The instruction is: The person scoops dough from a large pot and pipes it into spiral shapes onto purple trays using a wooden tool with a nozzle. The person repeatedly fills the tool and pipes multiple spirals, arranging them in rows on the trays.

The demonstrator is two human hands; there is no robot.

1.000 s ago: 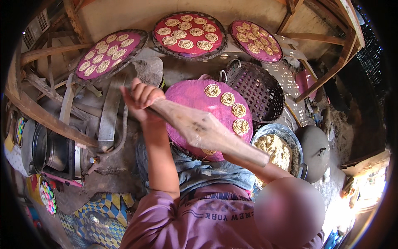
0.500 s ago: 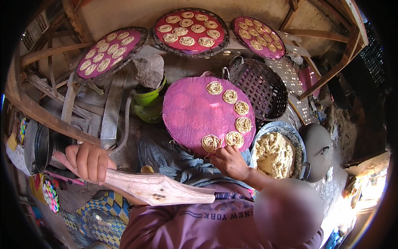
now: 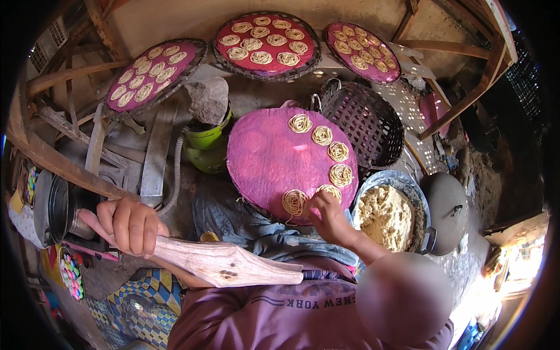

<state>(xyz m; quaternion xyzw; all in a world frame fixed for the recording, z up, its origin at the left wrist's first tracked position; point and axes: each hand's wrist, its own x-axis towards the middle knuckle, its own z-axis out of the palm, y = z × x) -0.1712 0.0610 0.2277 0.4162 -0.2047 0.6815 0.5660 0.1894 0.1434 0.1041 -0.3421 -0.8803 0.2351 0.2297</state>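
Observation:
My left hand (image 3: 133, 226) is wrapped round the narrow end of a pale wooden handle (image 3: 216, 262), which widens and runs slanting to the right across my lap. In front of me lies a round tray covered with pink cloth (image 3: 262, 157). Coiled noodle nests (image 3: 340, 175) sit along its right side and near edge. My right hand (image 3: 329, 219) hovers at the near right edge, fingers curled but parted from the thumb, with nothing seen between them. It partly covers one nest (image 3: 328, 192). Left of it, another nest (image 3: 295, 202) has a loose strand trailing toward the rim.
Right of the tray, a metal pot of crumbly dough (image 3: 385, 216) stands beside a dark round lid (image 3: 446, 213). Behind it is a black woven basket (image 3: 364, 125). A green bucket (image 3: 207, 137) carries a large stone (image 3: 208, 100). Three nest-filled trays (image 3: 267, 39) line the back.
My right hand has lifted and shifted slightly away from the left nest, its fingers loosening and now over the right one. My left hand keeps its grip on the handle.

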